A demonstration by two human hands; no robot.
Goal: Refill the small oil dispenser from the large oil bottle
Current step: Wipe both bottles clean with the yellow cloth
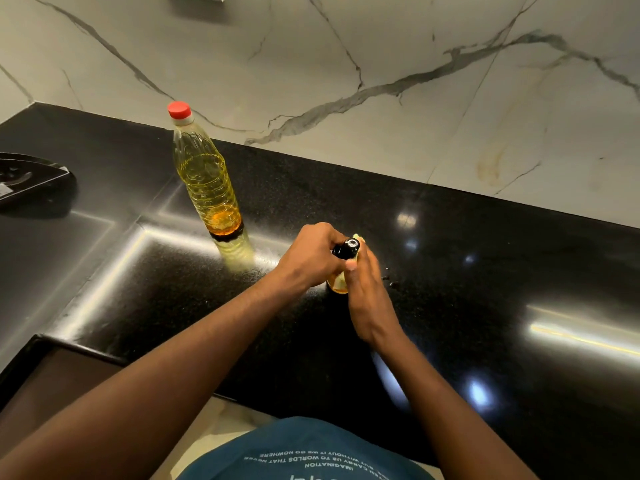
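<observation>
Hands: both on the small oil dispenser (337,285); my left hand (310,258) curls round its black top (346,248), my right hand (369,299) clasps the body, thumb against the neck.
Dispenser: upright on the black counter (485,271) at my twelve o'clock; yellow oil shows low between my hands.
Writing: upside-down on my teal shirt (311,441) at six o'clock, "IMAGINATION" and "WITHOUT IT WE GO NOWHERE"; the rest is cut off.
Large oil bottle (207,178): ten o'clock from the dispenser, apart from it, upright; clear ribbed plastic, red cap (179,110) on, pale yellow oil filling over half, amber at the base.
</observation>
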